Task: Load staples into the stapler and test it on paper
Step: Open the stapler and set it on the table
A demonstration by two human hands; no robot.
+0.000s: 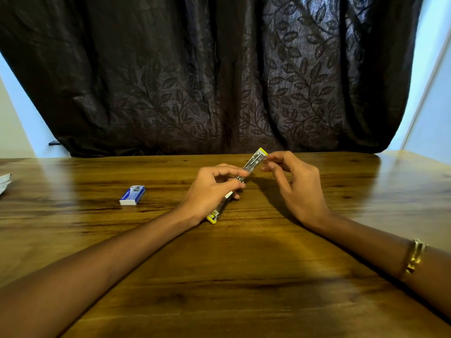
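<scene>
A yellow and metal stapler is swung fully open into one long line over the middle of the table. My left hand grips its middle with curled fingers, and its lower yellow end pokes out below my wrist. My right hand is at the upper end, thumb and forefinger pinching close to the open metal channel. Whether staples are between those fingers is too small to tell. A small blue and white staple box lies on the table to the left.
The wooden table reaches toward me. A dark leaf-patterned curtain hangs behind its far edge. A pale piece of paper or packet shows at the left edge. A gold bracelet is on my right forearm.
</scene>
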